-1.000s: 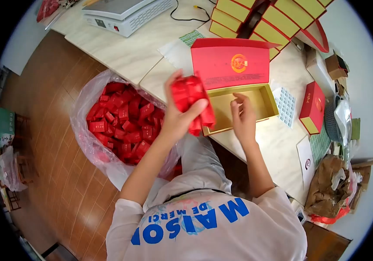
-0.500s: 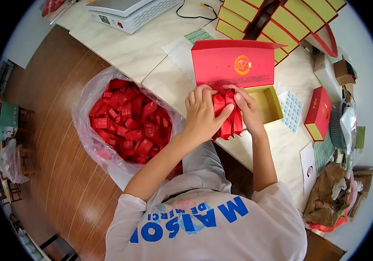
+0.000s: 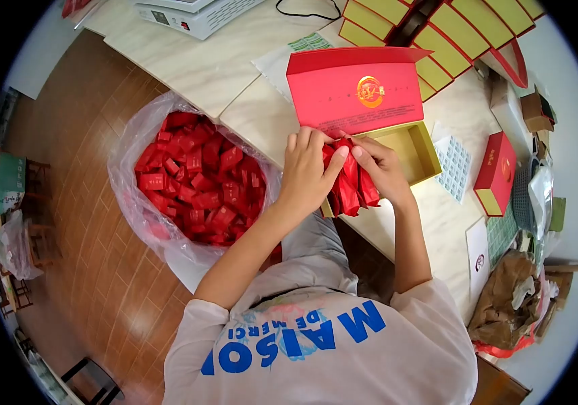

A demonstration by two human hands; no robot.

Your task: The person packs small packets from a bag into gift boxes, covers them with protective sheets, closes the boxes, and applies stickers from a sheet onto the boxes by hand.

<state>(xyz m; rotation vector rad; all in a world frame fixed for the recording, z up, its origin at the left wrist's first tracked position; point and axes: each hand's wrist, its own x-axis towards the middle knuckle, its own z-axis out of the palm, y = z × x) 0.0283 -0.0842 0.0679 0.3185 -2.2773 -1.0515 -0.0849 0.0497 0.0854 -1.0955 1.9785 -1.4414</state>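
A bunch of small red foil packets [image 3: 351, 182] is pressed between my two hands at the left part of an open gift box. My left hand [image 3: 309, 165] grips the packets from the left, thumb over their top. From the other side, my right hand [image 3: 384, 165] closes on them with its thumb along the near face. The gift box [image 3: 426, 146] has a gold-coloured inside, bare at its right end. Its red lid [image 3: 349, 101], with a round gold emblem, stands raised at the back. My hands and the packets hide the box's left part.
A clear plastic bag [image 3: 130, 162] full of red packets [image 3: 198, 179] stands left of my legs. Stacked boxes [image 3: 444, 44] are at the back right. A closed red box [image 3: 496, 172] and a sticker sheet [image 3: 452, 165] lie right. A white appliance [image 3: 201, 20] sits at the back left.
My hands and the packets have come lower against the box, and its near left corner now shows below them. The lid appears slightly higher and further left as the view shifts.
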